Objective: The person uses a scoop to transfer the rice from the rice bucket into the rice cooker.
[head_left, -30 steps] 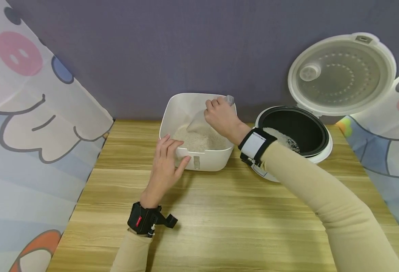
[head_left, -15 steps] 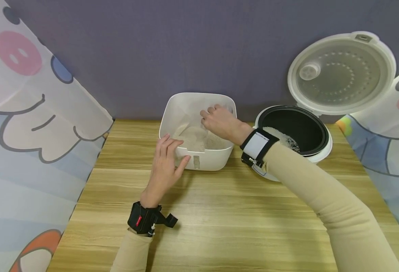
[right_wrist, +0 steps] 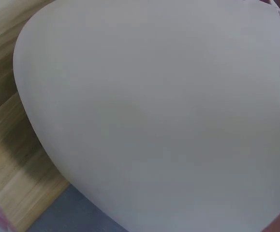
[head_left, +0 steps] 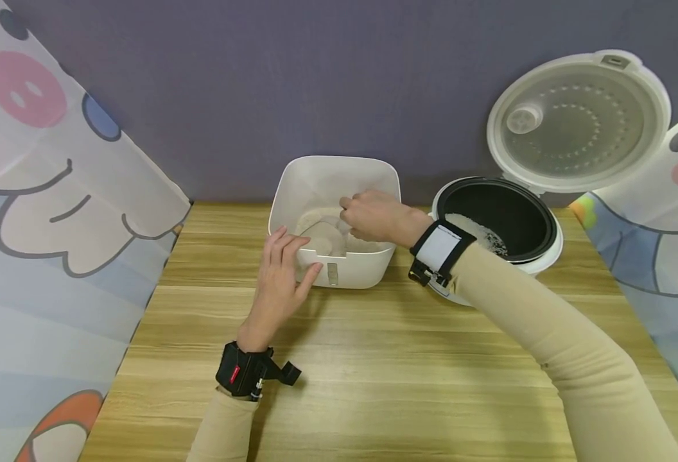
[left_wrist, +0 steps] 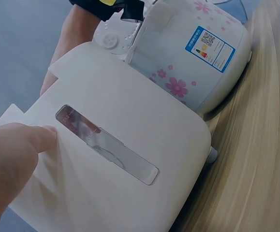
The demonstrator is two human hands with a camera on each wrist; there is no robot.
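A white rice bin [head_left: 362,273] stands open on the wooden table, with pale rice [head_left: 310,221] in its bottom. My left hand [head_left: 278,282] grips its front left rim, fingers over the edge and thumb against the front wall. Inside the bin, my right hand [head_left: 376,215] holds a clear plastic scoop [head_left: 329,232], whose bowl lies down in the rice; its handle is hidden by the hand. In the left wrist view the bin's front wall [left_wrist: 144,130] carries a narrow clear window strip [left_wrist: 106,145]. The right wrist view is mostly filled by the bin's side wall [right_wrist: 149,116].
Right of the bin stands a white rice cooker [head_left: 549,260] with pink flowers, its lid [head_left: 582,128] raised. White rice [head_left: 480,234] lies in its dark inner pot [head_left: 524,218]. A grey wall [head_left: 229,96] rises right behind, and printed cloths [head_left: 73,212] flank the table.
My right hand has gone lower into the bin and toward me, pushing the scoop from above the rice down into it. The left hand stays on the rim.
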